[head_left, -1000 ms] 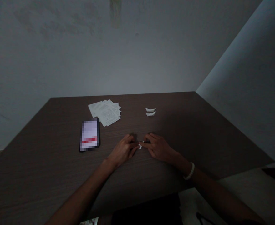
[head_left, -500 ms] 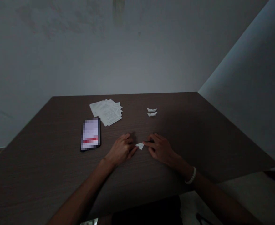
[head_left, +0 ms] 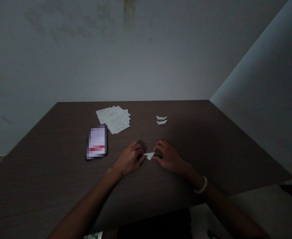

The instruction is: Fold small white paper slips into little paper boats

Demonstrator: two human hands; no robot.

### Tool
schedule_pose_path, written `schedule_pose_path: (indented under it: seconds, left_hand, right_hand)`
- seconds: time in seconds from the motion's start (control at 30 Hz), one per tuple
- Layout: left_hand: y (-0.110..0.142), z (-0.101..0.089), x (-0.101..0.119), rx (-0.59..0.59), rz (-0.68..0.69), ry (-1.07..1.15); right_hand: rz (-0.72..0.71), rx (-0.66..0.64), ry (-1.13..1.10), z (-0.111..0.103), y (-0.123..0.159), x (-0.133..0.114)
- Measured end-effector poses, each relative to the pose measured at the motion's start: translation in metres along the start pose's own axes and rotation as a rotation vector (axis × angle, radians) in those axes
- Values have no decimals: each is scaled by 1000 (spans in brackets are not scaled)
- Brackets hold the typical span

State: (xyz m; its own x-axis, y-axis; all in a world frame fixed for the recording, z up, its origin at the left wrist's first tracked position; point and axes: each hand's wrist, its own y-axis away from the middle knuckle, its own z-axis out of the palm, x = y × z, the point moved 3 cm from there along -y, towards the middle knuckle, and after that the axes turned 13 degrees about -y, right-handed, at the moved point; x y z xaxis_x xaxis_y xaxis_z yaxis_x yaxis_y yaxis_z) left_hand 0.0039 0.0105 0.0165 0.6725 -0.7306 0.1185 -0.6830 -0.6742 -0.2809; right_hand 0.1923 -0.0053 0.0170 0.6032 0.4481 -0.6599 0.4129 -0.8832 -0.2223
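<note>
A small folded piece of paper (head_left: 149, 155), white and roughly triangular with its point towards me, is held between my two hands just above or on the table. My left hand (head_left: 130, 156) pinches its left corner between thumb and fingers. At the right corner, my right hand (head_left: 167, 156) has its thumb and curled fingers closed on the paper; a white beaded bracelet circles that wrist. Beyond my hands, two little paper boats (head_left: 161, 120) stand one behind the other.
The brown wooden table (head_left: 198, 149) runs back to a stained grey wall (head_left: 86, 59). Several printed paper sheets (head_left: 114, 119) lie overlapping at the back left. Nearer me, left of my left hand, rests a dark-edged phone or tablet (head_left: 96, 142) with its lit screen blurred.
My right index finger, which was stretched across the paper, has drawn back, and the right thumb and fingers now grip the paper's right corner. My left hand keeps its pinch.
</note>
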Motion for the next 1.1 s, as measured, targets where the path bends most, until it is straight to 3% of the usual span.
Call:
schedule_pose_path:
  seconds: [0.37,0.63,0.8,1.1]
  left_hand:
    - [1,8,-6,-35,-117,223]
    - [-2,1,-5,0,-376,537]
    - [-4,1,-8,48,-500,667]
    - [-4,4,-8,92,-515,752]
  right_hand:
    - [71,28,-336,-1,-4,-4]
    - [-32,202,-236,-1,-2,-3]
    - [-75,198,-207,6,-1,-8]
    - [96,205,-326,10,-4,-9]
